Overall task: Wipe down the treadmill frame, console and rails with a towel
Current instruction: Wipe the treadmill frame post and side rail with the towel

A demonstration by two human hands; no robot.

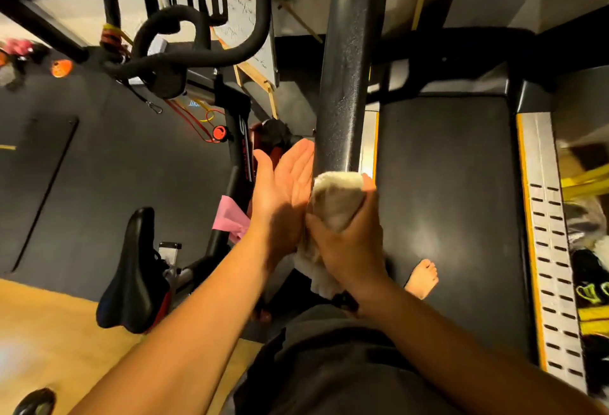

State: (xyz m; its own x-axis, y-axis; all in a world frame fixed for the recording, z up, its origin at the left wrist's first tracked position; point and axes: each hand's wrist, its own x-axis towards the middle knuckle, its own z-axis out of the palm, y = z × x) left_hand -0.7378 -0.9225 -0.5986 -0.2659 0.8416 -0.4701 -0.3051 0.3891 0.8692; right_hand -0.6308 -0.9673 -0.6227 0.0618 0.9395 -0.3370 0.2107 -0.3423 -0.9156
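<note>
the towel, pale and bunched, is wrapped around the lower end of the treadmill's dark grey rail, a thick tube that runs up the middle of the view. the right hand grips it there, fingers curled round cloth and tube together, with a loose tail of towel hanging below the wrist. the left hand holds nothing. its fingers are straight and close together, and the palm is turned to the towel's left side, touching it or just beside it; i cannot tell which.

to the right of the rail lies the black belt, with a bare foot on it, and beyond that a ribbed metal side strip edged in yellow. to the left stands an exercise bike, its saddle near the left forearm.

what could go wrong, as i judge it: the bunched cloth covers only part of the tube, so a stroke may leave the far side unwiped. the hanging tail could catch on a fitting and pull the towel out of the grip. the bare foot could slip if the belt shifts under a hard push.

writing: the bike frame carries a large "s", with smaller lettering below it too blurred to read. the whiteboard behind has handwriting i cannot make out.
</note>
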